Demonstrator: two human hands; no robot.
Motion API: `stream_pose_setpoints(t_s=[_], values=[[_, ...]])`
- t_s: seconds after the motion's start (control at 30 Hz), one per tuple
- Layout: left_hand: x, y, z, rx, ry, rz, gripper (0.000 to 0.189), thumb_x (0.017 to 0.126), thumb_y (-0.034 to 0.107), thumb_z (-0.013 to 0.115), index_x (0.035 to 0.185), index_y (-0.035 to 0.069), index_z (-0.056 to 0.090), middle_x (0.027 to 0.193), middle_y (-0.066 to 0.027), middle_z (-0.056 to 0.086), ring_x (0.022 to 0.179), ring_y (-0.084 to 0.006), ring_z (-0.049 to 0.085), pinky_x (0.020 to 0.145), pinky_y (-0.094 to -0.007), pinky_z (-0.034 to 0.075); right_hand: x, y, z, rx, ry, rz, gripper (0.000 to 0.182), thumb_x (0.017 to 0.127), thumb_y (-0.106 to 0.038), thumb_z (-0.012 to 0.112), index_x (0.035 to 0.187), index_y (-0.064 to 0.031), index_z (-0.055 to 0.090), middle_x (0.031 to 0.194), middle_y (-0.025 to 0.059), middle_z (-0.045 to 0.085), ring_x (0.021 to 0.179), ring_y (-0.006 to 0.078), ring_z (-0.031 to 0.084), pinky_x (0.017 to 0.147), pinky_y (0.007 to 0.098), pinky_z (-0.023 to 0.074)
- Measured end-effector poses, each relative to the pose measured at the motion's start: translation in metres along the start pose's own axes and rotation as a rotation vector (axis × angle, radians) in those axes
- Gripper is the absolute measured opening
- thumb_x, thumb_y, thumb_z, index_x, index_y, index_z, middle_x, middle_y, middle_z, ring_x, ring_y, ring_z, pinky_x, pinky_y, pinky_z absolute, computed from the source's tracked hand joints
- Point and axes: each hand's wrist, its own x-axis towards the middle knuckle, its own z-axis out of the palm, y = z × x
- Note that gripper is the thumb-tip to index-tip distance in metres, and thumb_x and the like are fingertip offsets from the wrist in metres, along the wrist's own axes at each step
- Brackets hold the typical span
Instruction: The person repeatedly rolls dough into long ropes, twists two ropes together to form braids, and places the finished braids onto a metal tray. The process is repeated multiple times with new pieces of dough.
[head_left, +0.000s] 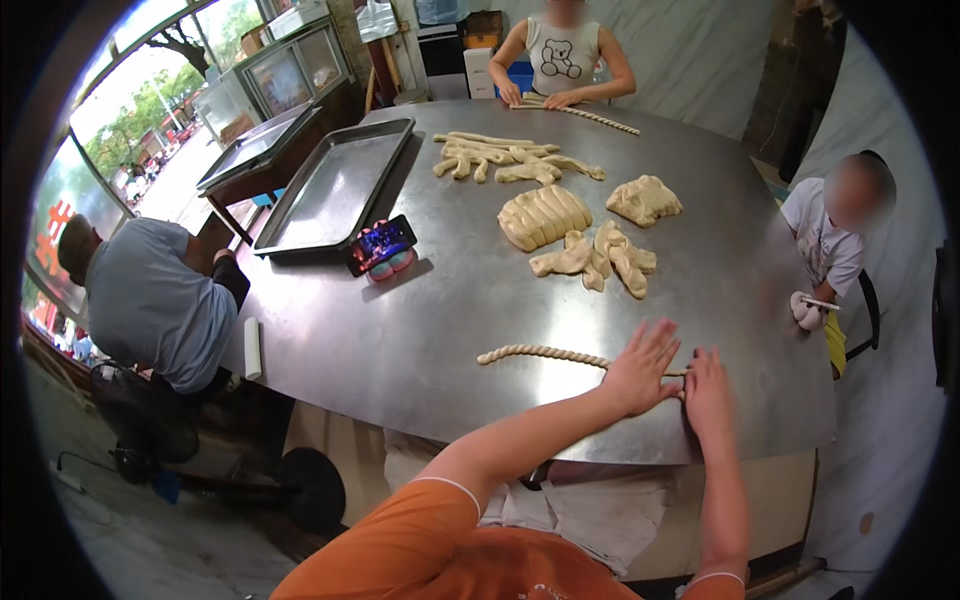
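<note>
On the metal table (435, 390) lies a twisted dough rope (544, 351), its right part running under my hands. My left hand (643, 369) rests over it with the palm down and fingers spread. Close on its right, my right hand (705, 382) presses on the rope's thin end, fingers pointing away from me. Beyond my hands are a pile of loose dough pieces (628, 259), a scored dough block (545, 217) and a dough lump (645, 200). Farther back lie several dough strips (495, 156). What is beneath my palms is hidden.
Across the table a person (562, 60) handles another dough rope (600, 118). A large metal tray (337, 187) and a phone on a stand (382, 244) are at the left. One person sits at the left edge, another at the right. A white cylinder (253, 349) lies near the left edge.
</note>
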Motion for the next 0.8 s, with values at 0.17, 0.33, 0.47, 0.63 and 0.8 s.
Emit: stream_pose_setpoints(t_s=[0.17,0.33,0.47,0.63,0.8], values=[[-0.072,0.034,-0.023,-0.063,-0.124,0.155,0.089,0.096,0.064,0.053,0.157,0.001,0.039,0.166,-0.0228,0.031,0.156,-0.0407,0.022,0.125,-0.0598,0.017,-0.063,0.005,-0.028,0.354,-0.213,0.053,0.024,0.096,-0.01,0.062,0.117,0.0025,0.063,0.14,0.0241,0.058,0.13,0.0448,0.055,0.107,0.049,0.0479],[0.008,-0.006,-0.006,0.09,0.178,-0.025,0.089,0.095,0.066,0.053,0.155,0.001,0.043,0.167,-0.0195,0.031,0.157,-0.0407,0.021,0.125,-0.0607,0.016,0.007,-0.018,-0.012,0.241,-0.1,0.222,0.019,0.088,-0.012,0.069,0.103,-0.0013,0.064,0.126,0.0217,0.064,0.122,0.04,0.058,0.091,0.0484,0.0501],[-0.051,0.023,-0.018,-0.065,-0.211,0.168,0.09,0.095,0.067,0.053,0.155,0.001,0.042,0.167,-0.0205,0.029,0.156,-0.0411,0.022,0.125,-0.0617,0.017,-0.065,-0.021,-0.028,0.133,0.009,-0.205,0.013,0.088,-0.011,0.067,0.099,-0.0044,0.062,0.119,0.0203,0.064,0.116,0.0385,0.058,0.087,0.0462,0.0504],[-0.003,0.017,-0.006,0.064,-0.006,-0.137,0.091,0.096,0.072,0.046,0.158,0.005,0.04,0.168,-0.019,0.029,0.156,-0.0417,0.021,0.122,-0.0676,0.013,-0.012,-0.015,-0.024,0.266,-0.238,0.277,0.012,0.086,-0.007,0.066,0.096,-0.0045,0.061,0.112,0.0186,0.063,0.112,0.0406,0.057,0.087,0.0459,0.0498],[-0.04,0.021,-0.002,-0.146,-0.161,0.239,0.092,0.094,0.069,0.051,0.155,0.001,0.042,0.167,-0.0202,0.029,0.156,-0.0411,0.023,0.123,-0.0652,0.018,-0.062,-0.016,-0.019,0.154,0.019,-0.129,0.016,0.085,-0.005,0.066,0.099,-0.0018,0.061,0.112,0.0184,0.063,0.109,0.0408,0.06,0.088,0.0503,0.0497]])
